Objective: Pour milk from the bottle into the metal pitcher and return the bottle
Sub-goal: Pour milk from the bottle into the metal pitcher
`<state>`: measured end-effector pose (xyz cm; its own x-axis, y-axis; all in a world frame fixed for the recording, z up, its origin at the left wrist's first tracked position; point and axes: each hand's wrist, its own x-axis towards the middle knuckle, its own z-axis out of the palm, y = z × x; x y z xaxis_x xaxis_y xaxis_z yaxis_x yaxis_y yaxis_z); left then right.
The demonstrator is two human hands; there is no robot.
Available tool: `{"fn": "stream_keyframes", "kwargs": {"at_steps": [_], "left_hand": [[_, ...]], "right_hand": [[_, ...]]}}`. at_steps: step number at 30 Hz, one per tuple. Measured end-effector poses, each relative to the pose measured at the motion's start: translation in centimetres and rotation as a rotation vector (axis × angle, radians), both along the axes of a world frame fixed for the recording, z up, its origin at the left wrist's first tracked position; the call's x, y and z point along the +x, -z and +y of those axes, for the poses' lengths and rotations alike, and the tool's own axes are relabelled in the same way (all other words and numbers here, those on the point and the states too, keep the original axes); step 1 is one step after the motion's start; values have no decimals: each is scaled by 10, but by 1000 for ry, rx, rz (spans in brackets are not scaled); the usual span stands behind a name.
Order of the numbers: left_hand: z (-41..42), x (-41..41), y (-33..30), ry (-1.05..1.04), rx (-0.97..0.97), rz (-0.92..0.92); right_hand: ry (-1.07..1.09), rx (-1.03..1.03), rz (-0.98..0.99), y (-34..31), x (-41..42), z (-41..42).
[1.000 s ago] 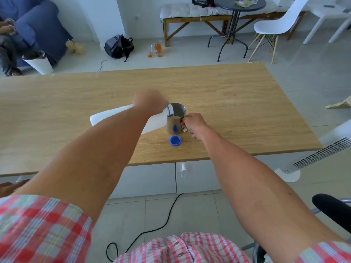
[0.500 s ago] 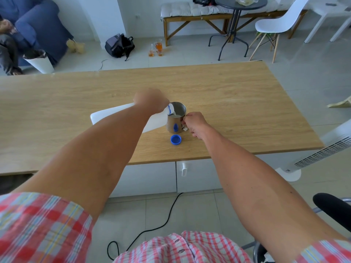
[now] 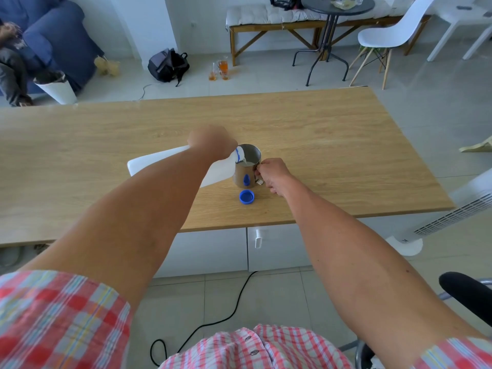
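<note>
My left hand [image 3: 213, 141] grips a white plastic milk bottle [image 3: 157, 162] near its neck. The bottle is tipped almost flat, with its blue-ringed mouth over the rim of the metal pitcher [image 3: 246, 170]. White milk shows inside the pitcher. My right hand [image 3: 273, 174] holds the pitcher's handle on its right side. The pitcher stands on the wooden table [image 3: 332, 145]. The bottle's blue cap [image 3: 246, 197] lies on the table just in front of the pitcher.
A white tower fan [image 3: 452, 211] stands off the table's right edge. White drawers [image 3: 266, 249] sit under the table and a black cable [image 3: 213, 315] runs on the floor. Behind the table are a backpack, glasses on the floor, a round table and a white chair.
Both hands, the bottle and the pitcher stay where they were. More milk seems to show inside the pitcher.
</note>
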<state>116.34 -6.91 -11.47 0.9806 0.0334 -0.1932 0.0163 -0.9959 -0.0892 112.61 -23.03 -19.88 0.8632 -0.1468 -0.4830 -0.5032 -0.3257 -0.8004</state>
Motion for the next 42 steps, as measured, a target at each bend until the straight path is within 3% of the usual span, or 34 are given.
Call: {"fn": "stream_keyframes", "kwargs": {"at_steps": [42], "left_hand": [[2, 0, 2, 19, 18, -9]], "right_hand": [[-20, 19, -14, 1, -3, 0]]}}
